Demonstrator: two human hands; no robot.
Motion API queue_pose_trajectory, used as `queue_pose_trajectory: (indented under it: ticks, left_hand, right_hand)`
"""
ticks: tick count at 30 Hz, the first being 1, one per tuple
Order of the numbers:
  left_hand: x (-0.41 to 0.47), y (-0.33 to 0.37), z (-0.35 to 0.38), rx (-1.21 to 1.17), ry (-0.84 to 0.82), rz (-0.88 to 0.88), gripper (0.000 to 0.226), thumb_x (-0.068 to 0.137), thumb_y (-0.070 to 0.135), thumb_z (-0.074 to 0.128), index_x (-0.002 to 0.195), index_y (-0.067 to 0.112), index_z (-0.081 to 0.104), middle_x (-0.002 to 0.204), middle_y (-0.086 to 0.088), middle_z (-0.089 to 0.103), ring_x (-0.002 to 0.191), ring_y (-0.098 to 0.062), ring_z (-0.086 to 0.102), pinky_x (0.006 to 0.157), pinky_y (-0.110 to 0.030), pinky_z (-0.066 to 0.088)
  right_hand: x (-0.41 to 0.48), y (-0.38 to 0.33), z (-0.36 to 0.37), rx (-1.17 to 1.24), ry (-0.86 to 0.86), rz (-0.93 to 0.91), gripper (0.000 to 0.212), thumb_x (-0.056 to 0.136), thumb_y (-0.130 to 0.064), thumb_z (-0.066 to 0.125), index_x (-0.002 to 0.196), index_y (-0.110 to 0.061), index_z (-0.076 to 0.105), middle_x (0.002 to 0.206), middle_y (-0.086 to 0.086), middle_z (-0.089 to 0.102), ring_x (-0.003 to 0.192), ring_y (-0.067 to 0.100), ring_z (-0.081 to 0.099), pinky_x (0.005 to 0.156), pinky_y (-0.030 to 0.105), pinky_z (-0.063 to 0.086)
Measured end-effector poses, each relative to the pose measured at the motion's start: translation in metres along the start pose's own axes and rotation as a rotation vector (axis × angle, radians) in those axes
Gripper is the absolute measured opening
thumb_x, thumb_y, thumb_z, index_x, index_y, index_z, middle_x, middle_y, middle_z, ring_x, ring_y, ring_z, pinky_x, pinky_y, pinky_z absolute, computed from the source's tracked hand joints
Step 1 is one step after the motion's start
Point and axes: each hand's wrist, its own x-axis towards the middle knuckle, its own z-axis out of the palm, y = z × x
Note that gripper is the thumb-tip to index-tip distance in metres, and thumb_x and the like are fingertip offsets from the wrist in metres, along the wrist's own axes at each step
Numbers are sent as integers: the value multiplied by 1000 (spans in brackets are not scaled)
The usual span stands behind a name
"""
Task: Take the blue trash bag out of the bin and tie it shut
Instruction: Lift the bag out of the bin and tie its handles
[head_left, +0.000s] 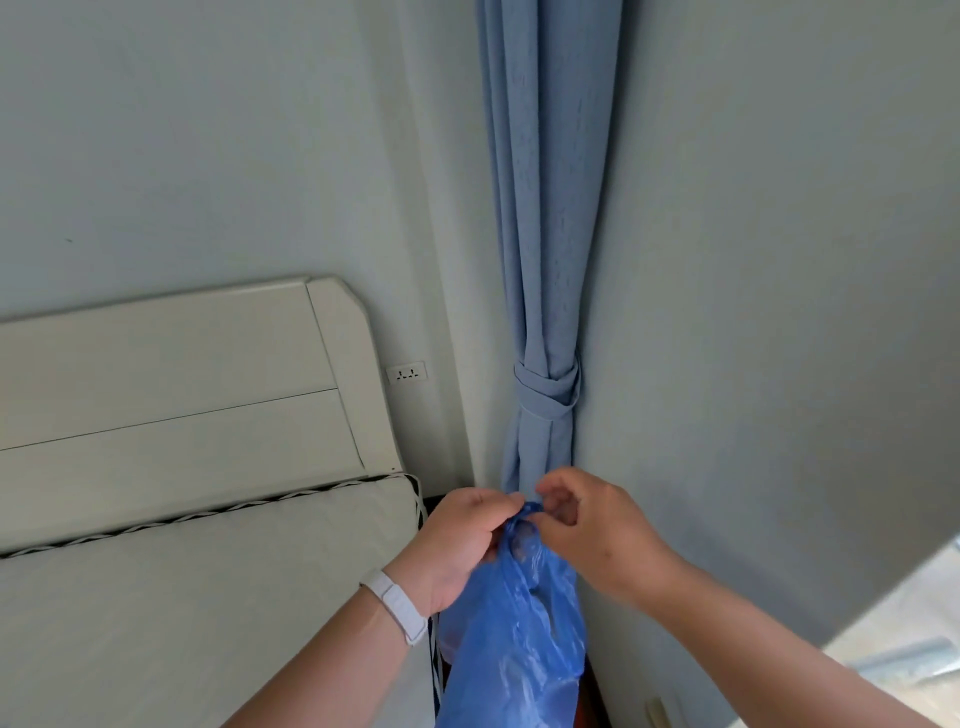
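Observation:
The blue trash bag (519, 629) hangs in the air in front of me, low in the middle of the head view. Its top is gathered into a twisted neck between both hands. My left hand (457, 540), with a white band on the wrist, grips the neck from the left. My right hand (592, 530) pinches the bunched plastic at the top from the right. The bag's bottom runs out of the frame. No bin is in view.
A mattress (208, 597) with a cream headboard (182, 384) lies to the left. A tied blue curtain (545, 260) hangs in the wall corner straight ahead. A wall socket (406, 372) sits beside the headboard. A bright window sill (893, 649) is at lower right.

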Motion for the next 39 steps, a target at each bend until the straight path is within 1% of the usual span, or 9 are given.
queue_pose_trajectory:
  ticks: [4, 9, 12, 18, 22, 28, 31, 35, 39]
  left_hand:
    - [2, 4, -3, 95, 29, 22, 30, 92, 25, 56, 67, 10, 65, 68, -18, 64, 62, -24, 58, 59, -27, 42]
    - [10, 4, -8, 130, 142, 43, 26, 92, 21, 57, 70, 9, 66, 67, -9, 69, 53, -18, 59, 47, -20, 39]
    - [13, 8, -13, 100, 157, 41, 24, 95, 17, 54, 75, 14, 67, 74, -4, 77, 51, -17, 67, 43, -16, 39]
    - [19, 15, -8, 9, 72, 102, 23, 96, 16, 54, 79, 17, 70, 80, -7, 74, 73, -18, 70, 66, -25, 54]
    - [17, 21, -5, -143, -44, 142, 22, 99, 13, 48, 92, 10, 69, 87, -10, 76, 81, -22, 72, 70, -27, 54]
    - [14, 33, 0, -218, -124, 201, 27, 99, 16, 45, 111, -4, 58, 97, -14, 69, 85, -25, 65, 75, -31, 52]
    - [11, 42, -1, -242, -136, 221, 23, 99, 17, 46, 106, 0, 60, 94, -14, 68, 84, -25, 63, 75, -32, 51]
    - [9, 50, -11, -200, -136, 202, 27, 95, 25, 55, 97, -1, 59, 85, -12, 65, 76, -22, 61, 71, -30, 50]
    - [6, 54, -24, 139, -51, 251, 24, 83, 31, 69, 80, 10, 57, 72, -2, 72, 67, -14, 64, 62, -23, 50]
  right_hand:
    - [4, -1, -2, 25, -77, 105, 15, 84, -14, 63, 87, -29, 65, 77, -4, 69, 69, 9, 64, 69, 30, 56]
    - [5, -10, -8, -17, -22, 13, 25, 84, -9, 58, 93, -29, 71, 62, -10, 62, 51, 0, 52, 51, 14, 42]
    - [7, -19, -17, 23, 2, -7, 28, 80, -9, 58, 70, -32, 71, 53, -13, 62, 43, 0, 50, 45, 14, 39]
    - [20, -36, -29, 247, -43, 34, 35, 78, -3, 61, 67, -34, 73, 58, -2, 69, 54, 12, 59, 56, 28, 51]
    - [32, -39, -32, 391, -25, 1, 32, 82, 5, 64, 69, -23, 73, 61, -1, 71, 55, 8, 64, 58, 21, 55]
    - [58, -39, -36, 271, 59, -75, 22, 90, -6, 60, 82, -26, 66, 74, -17, 69, 65, -3, 61, 64, 14, 47]
    - [68, -40, -36, 409, -43, -14, 11, 92, -9, 59, 89, -18, 65, 94, -8, 74, 87, 7, 69, 79, 24, 53]
    - [71, -42, -28, 430, -169, 24, 10, 91, -16, 59, 81, -20, 60, 62, -11, 63, 58, 5, 56, 58, 24, 43]
    - [75, -43, -19, 312, -179, 31, 13, 89, -13, 54, 80, -22, 59, 62, -7, 57, 56, 7, 48, 57, 26, 40]
